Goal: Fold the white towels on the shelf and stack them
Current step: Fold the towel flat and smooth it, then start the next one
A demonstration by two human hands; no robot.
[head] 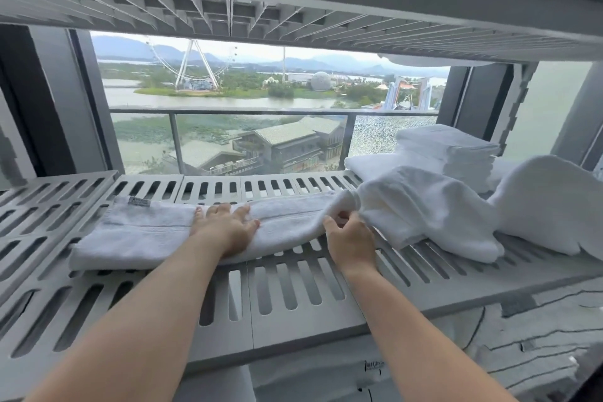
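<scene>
A white towel (137, 235) lies lengthwise across the grey slatted shelf (287, 297), folded into a long strip with a small label at its far left corner. My left hand (225, 225) presses flat on the strip's middle. My right hand (349, 235) pinches the towel's right end, which bunches up and lifts off the shelf. A stack of folded white towels (453, 150) stands at the back right. Loose, rumpled white towels (551, 206) lie on the shelf's right side.
Another slatted shelf (293, 16) hangs close overhead. Behind the shelf is a window (244, 127) with a balcony railing and an outdoor view. A dark upright post (19, 101) stands at the left.
</scene>
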